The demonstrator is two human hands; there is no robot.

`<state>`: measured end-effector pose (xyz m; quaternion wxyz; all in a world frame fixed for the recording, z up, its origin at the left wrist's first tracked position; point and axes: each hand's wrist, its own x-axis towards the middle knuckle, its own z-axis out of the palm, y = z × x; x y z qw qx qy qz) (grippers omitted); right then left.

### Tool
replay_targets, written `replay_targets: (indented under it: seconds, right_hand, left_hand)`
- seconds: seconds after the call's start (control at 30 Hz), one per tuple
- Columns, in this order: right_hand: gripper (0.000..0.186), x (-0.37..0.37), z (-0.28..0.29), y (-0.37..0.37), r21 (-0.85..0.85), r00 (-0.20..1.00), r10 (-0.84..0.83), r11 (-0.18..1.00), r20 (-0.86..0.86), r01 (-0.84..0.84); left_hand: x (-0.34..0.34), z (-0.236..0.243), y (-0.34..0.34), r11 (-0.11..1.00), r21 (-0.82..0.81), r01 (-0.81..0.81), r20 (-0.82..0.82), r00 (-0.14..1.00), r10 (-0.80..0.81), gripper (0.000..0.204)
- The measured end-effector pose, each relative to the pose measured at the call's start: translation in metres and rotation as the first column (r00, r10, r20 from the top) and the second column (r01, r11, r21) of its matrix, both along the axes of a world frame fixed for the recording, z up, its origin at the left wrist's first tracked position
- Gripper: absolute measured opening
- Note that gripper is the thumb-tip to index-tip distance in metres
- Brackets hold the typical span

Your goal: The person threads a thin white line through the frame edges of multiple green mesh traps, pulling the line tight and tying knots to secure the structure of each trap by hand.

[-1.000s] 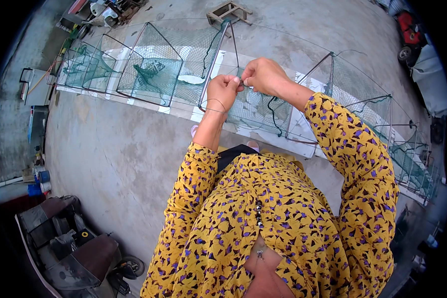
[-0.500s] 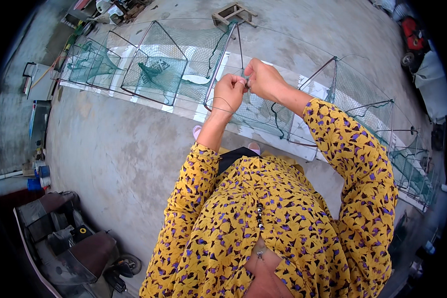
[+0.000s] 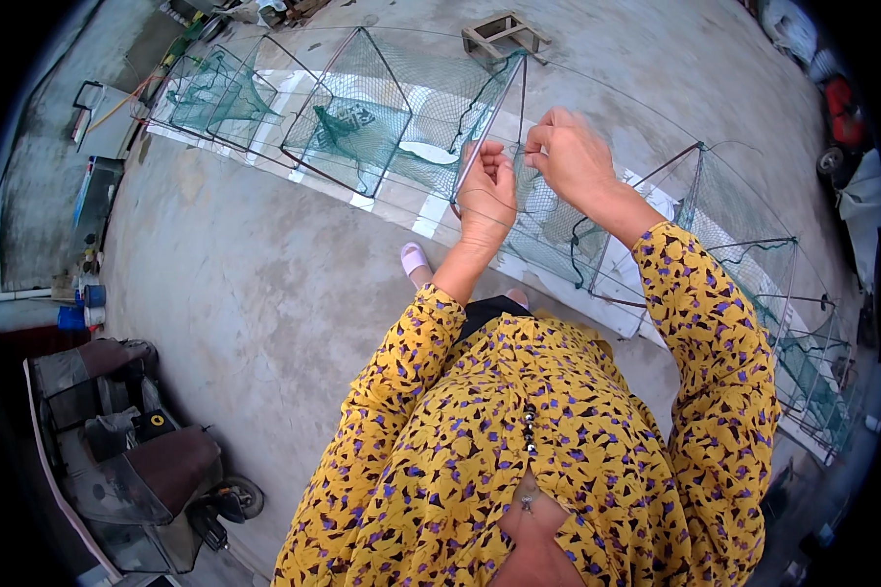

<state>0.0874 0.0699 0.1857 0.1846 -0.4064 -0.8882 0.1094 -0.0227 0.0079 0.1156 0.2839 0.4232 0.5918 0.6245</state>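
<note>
Much of the concrete floor (image 3: 245,264) is given over to the net (image 3: 362,137), which runs from upper left to lower right, probably drawn out at length so that each section is within reach. A pale, patchy strip (image 3: 617,269) lies beneath it, perhaps to keep the mesh off the concrete. Dark, thin frames stand at intervals and spread the net into box shapes. The hands meet at the middle frame (image 3: 501,106): the left hand (image 3: 487,194) is against its slanting bar, fingers loosely curled, seemingly to steady it; whether they grip bar or mesh, I cannot tell. Just beside it, the right hand (image 3: 573,161) is raised and slightly blurred, thumb and fingertips drawn narrow, a pose that suits close handling; I cannot tell whether anything is between them. The net itself looks green, fine and see-through, fairly taut along its outer sides, with darker bunched folds sagging inside the left sections. To the right of the hands, a dark green cord (image 3: 574,249) hangs in a loose wavy line against the mesh.
</note>
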Motion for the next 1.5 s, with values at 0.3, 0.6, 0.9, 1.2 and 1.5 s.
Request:
replay_targets:
  seconds: [0.3, 0.6, 0.9, 1.2, 1.5]
  right_hand:
    - [0.016, -0.012, 0.066, -0.003, -0.600, 0.750, -0.156, 0.710, -0.643, -0.367]
    - [0.048, 0.022, 0.076, -0.004, -0.872, 0.852, -0.351, 0.440, -0.389, -0.216]
    - [0.011, 0.021, 0.026, -0.008, -0.707, 0.977, 0.211, 0.693, 0.011, -0.142]
    - [0.016, -0.005, 0.022, -0.011, -0.589, 0.990, 0.142, 0.800, 0.008, -0.110]
    - [0.018, -0.012, 0.005, -0.013, -0.441, 0.998, 0.002, 0.897, -0.062, -0.029]
  left_hand:
    - [-0.002, -0.003, 0.004, 0.967, 0.016, 0.254, 0.217, 0.943, -0.251, 0.008]
    - [-0.001, 0.005, -0.008, 0.997, 0.031, 0.065, -0.046, 0.997, -0.064, 0.005]
    - [-0.002, 0.011, -0.009, 1.000, -0.019, 0.015, -0.143, 0.990, -0.018, 0.002]
    - [-0.008, 0.010, -0.003, 0.997, -0.066, -0.048, -0.330, 0.944, 0.024, 0.008]
    - [-0.006, 0.016, -0.003, 0.991, -0.050, -0.125, -0.438, 0.894, 0.090, 0.006]
